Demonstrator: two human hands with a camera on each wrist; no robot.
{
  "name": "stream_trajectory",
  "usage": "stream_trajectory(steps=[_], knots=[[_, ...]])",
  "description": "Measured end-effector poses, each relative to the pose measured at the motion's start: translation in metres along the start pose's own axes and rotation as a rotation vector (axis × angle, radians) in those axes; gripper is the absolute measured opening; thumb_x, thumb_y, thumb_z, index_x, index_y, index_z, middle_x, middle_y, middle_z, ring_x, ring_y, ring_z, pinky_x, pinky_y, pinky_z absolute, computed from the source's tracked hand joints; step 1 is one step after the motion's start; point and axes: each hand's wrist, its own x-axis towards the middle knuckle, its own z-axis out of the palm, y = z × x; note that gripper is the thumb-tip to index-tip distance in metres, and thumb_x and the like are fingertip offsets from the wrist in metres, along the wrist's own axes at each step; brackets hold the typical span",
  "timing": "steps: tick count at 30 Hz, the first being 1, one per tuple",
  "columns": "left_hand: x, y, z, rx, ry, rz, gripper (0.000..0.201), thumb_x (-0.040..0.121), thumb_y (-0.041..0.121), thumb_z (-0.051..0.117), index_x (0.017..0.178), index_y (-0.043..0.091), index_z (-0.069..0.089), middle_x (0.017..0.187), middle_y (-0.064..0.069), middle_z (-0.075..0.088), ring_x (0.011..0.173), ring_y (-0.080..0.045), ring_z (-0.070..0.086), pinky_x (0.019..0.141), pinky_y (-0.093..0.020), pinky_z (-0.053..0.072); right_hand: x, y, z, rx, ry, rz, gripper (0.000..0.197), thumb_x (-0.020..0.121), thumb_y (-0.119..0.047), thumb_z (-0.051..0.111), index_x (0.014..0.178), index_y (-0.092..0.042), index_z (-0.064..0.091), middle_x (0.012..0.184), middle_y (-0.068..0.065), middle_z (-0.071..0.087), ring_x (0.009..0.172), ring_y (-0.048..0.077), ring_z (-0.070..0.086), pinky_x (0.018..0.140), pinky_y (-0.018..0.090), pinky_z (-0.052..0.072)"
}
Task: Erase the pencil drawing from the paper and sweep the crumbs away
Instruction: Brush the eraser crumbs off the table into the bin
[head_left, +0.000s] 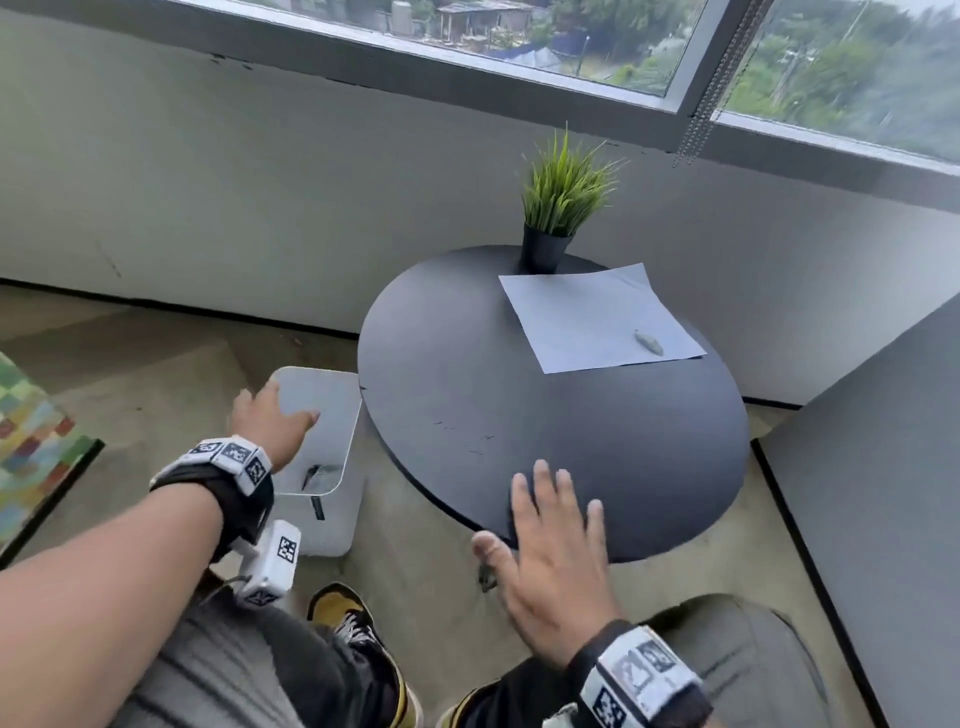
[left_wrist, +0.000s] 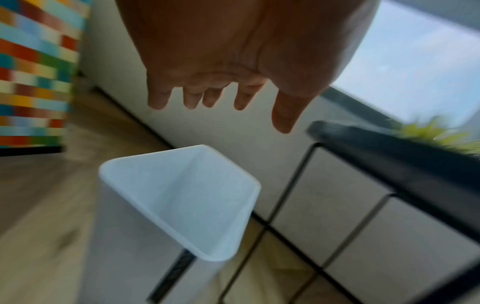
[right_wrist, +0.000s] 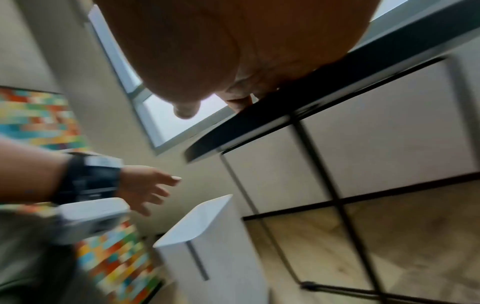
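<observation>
A white sheet of paper (head_left: 597, 317) lies on the far right part of the round black table (head_left: 467, 374), with a small grey eraser (head_left: 649, 342) near its right corner. A few dark crumbs (head_left: 465, 436) lie on the tabletop near its left front. My left hand (head_left: 270, 421) (left_wrist: 221, 98) hovers with straight, spread fingers over the open white bin (head_left: 332, 415) (left_wrist: 182, 197) on the floor left of the table, holding nothing. My right hand (head_left: 550, 525) lies flat, fingers spread, on the table's near edge, thumb off the rim.
A potted green plant (head_left: 563, 202) stands at the table's far edge behind the paper. A wall and window run behind. A dark panel (head_left: 883, 493) stands to the right. A colourful patterned rug (head_left: 31, 415) lies at the left. My knees and shoes are below.
</observation>
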Motion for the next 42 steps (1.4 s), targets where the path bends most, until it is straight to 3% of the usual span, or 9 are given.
stream_trajectory(steps=[3,9,16,23,28,31,34,37,42], knots=[[0.02,-0.049,0.014,0.051,-0.108,-0.252,0.068,0.087,0.039,0.073,0.138,0.002,0.047,0.136,-0.031,0.049,0.125,-0.047,0.048,0.102,-0.046,0.04,0.003,-0.007,-0.009,0.211,0.011,-0.087,0.099,0.075,-0.089,-0.005,0.155,-0.031,-0.007,0.159,-0.019,-0.021,0.142,-0.004,-0.029,0.12,0.036,-0.015],[0.052,-0.074,0.042,0.026,-0.15,-0.361,0.072,0.08,0.031,0.079,0.133,-0.002,0.044,0.127,-0.032,0.056,0.114,-0.049,0.055,0.095,-0.046,0.045,0.016,0.084,-0.036,0.085,0.122,0.437,0.091,0.083,-0.078,-0.001,0.157,-0.025,0.004,0.165,-0.003,-0.009,0.15,0.013,-0.013,0.122,0.048,-0.004],[0.052,-0.058,0.062,0.211,-0.265,-0.222,0.034,0.093,0.028,0.063,0.1,-0.006,0.066,0.096,-0.028,0.072,0.08,-0.04,0.072,0.076,-0.035,0.052,0.002,-0.006,0.0,0.212,0.019,-0.097,0.09,0.081,-0.086,-0.001,0.153,-0.033,-0.006,0.16,-0.018,-0.02,0.145,0.0,-0.025,0.119,0.034,-0.015],[0.01,-0.016,0.049,0.392,-0.387,0.009,0.054,0.087,0.049,0.07,0.126,0.012,0.064,0.128,-0.007,0.067,0.121,-0.022,0.063,0.094,-0.024,0.047,0.007,0.087,-0.034,0.083,0.07,0.465,0.096,0.079,-0.079,0.001,0.158,-0.024,0.0,0.164,-0.005,-0.018,0.149,0.012,-0.02,0.122,0.047,-0.005],[-0.022,0.006,0.027,0.386,-0.371,-0.036,0.037,0.1,0.031,0.057,0.123,0.005,0.066,0.129,-0.014,0.067,0.12,-0.026,0.063,0.084,-0.018,0.053,0.003,0.032,-0.004,-0.004,0.031,0.36,0.092,0.083,-0.076,-0.006,0.157,-0.023,-0.001,0.164,0.003,-0.017,0.149,0.024,-0.02,0.118,0.054,-0.01],[-0.043,0.008,0.022,0.524,-0.37,0.157,0.037,0.104,0.016,0.042,0.131,-0.001,0.06,0.135,-0.018,0.061,0.125,-0.03,0.059,0.092,-0.024,0.049,-0.008,-0.008,0.006,-0.001,0.046,0.135,0.084,0.093,-0.076,0.018,0.15,-0.018,0.039,0.16,0.009,0.027,0.148,0.028,0.022,0.111,0.053,0.012],[-0.072,0.008,0.021,0.639,-0.506,0.21,0.037,0.103,0.012,0.044,0.134,-0.003,0.057,0.137,-0.02,0.06,0.127,-0.035,0.056,0.102,-0.036,0.043,-0.009,0.001,-0.009,0.144,0.025,-0.053,0.091,0.087,-0.08,0.015,0.157,-0.025,-0.002,0.162,-0.01,-0.015,0.15,0.009,-0.015,0.121,0.04,-0.008],[-0.099,0.013,0.023,0.638,-0.545,0.2,0.038,0.103,0.007,0.04,0.136,-0.005,0.055,0.138,-0.023,0.057,0.129,-0.038,0.054,0.103,-0.037,0.042,-0.003,0.044,-0.029,0.202,0.126,0.253,0.092,0.087,-0.077,0.013,0.158,-0.021,-0.005,0.164,-0.005,-0.015,0.149,0.014,-0.018,0.121,0.043,-0.009],[-0.127,0.033,0.019,0.498,-0.498,0.086,0.036,0.105,0.013,0.04,0.132,-0.002,0.058,0.135,-0.018,0.061,0.119,-0.026,0.061,0.055,-0.006,0.041,-0.011,0.025,-0.018,0.08,0.013,0.322,0.102,0.075,-0.08,-0.005,0.158,-0.02,-0.005,0.163,0.004,-0.021,0.148,0.026,-0.025,0.118,0.054,-0.013]])
